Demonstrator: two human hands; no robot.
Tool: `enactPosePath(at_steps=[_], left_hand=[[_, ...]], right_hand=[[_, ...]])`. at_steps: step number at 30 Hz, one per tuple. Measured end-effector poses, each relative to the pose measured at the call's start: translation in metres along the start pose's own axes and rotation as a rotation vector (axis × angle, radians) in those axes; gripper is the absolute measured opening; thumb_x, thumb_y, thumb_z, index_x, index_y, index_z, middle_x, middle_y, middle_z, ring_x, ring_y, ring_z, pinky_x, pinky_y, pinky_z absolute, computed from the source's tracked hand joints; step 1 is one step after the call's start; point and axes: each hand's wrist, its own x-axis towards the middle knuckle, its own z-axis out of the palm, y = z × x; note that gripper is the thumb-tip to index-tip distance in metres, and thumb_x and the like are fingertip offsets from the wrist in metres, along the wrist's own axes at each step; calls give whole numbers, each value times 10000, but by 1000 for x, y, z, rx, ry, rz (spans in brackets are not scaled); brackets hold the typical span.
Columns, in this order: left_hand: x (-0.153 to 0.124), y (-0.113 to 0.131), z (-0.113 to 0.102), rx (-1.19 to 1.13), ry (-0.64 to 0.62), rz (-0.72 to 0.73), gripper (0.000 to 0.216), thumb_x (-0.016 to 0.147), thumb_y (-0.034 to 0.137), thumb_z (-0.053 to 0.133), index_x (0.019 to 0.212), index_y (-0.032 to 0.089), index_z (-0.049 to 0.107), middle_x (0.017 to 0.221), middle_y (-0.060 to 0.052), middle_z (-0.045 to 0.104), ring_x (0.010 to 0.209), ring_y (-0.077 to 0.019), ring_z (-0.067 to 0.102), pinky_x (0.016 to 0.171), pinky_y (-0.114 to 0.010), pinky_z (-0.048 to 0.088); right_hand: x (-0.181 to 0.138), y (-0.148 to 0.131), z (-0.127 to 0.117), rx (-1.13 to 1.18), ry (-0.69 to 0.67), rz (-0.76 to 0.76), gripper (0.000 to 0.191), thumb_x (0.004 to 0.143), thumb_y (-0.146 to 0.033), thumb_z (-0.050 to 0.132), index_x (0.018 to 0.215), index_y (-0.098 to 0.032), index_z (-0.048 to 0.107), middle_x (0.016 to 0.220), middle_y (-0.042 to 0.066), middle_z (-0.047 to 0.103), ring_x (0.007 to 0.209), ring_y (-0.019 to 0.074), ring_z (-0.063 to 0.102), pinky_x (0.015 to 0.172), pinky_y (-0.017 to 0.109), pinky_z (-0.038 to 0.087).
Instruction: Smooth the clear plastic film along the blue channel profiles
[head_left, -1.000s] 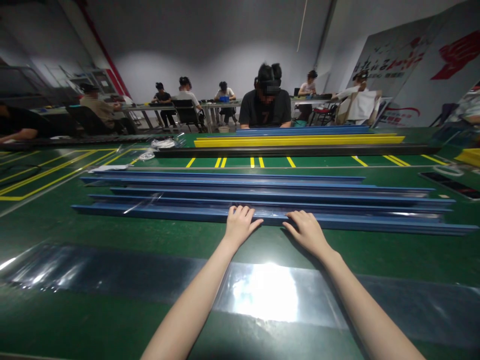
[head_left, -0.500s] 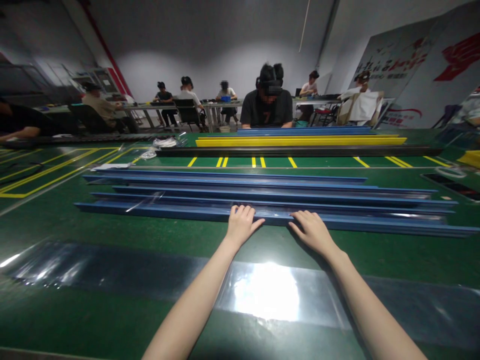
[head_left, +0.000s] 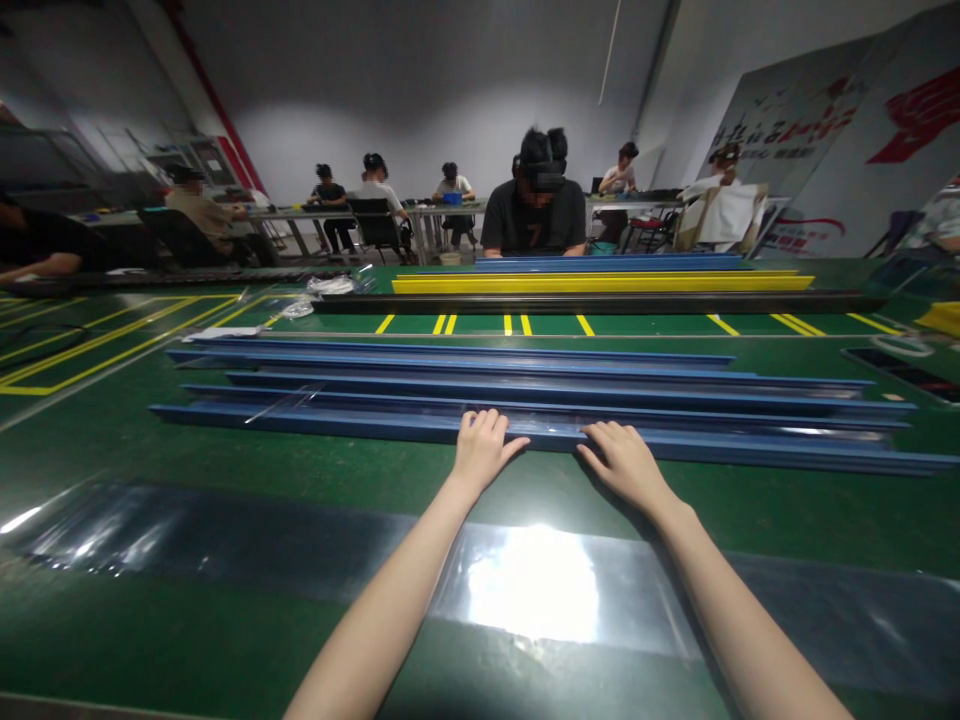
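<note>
Several long blue strips lie side by side across the green table (head_left: pixel 112 450). My left hand (head_left: pixel 481 449) rests palm down on the nearest blue strip (head_left: pixel 315 423), fingers stretched forward and lying flat. My right hand (head_left: pixel 622 460) lies flat on the same strip a little to the right, fingers pointing left and forward. Neither hand grips anything. A clear plastic film (head_left: pixel 285 402) lies over part of the strips at the left.
A wide clear plastic sheet (head_left: pixel 540 585) lies on the table under my forearms. Farther back lie a yellow strip (head_left: pixel 600 284), a black strip (head_left: pixel 592 302) and more blue ones. A person in black (head_left: pixel 534 215) sits opposite; other people work at tables behind.
Both hands have shifted very slightly to the right along the nearest strip; otherwise nothing has visibly moved.
</note>
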Motion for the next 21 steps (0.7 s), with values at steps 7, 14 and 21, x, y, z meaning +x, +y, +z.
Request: enactPosePath(at_steps=[7,14,21], left_hand=[[-1,-1,1,17,-23,2,391,801,533,456,741,162,563,733,-42,579,731,-185,505,703,-319,313],[0,-1,1,-32,-41,19,357,826,503,443,841,173,581,824,-46,619,800,-192,514,730,-335,307],[-1,-1,0,-38,-47,37,339,836,481,443,812,171,578,831,-48,639,799,-191,529,727,-340,313]], right_hand=[[0,0,1,-7,7,-3,255,876,-338,357,937,-173,542,881,69,617,817,204,492,683,304,291],[0,0,1,2,4,2,259,874,-343,357,938,-175,543,876,69,619,812,204,491,684,303,291],[0,0,1,4,-16,8,260,874,-339,359,952,-169,540,892,66,615,823,201,485,689,303,290]])
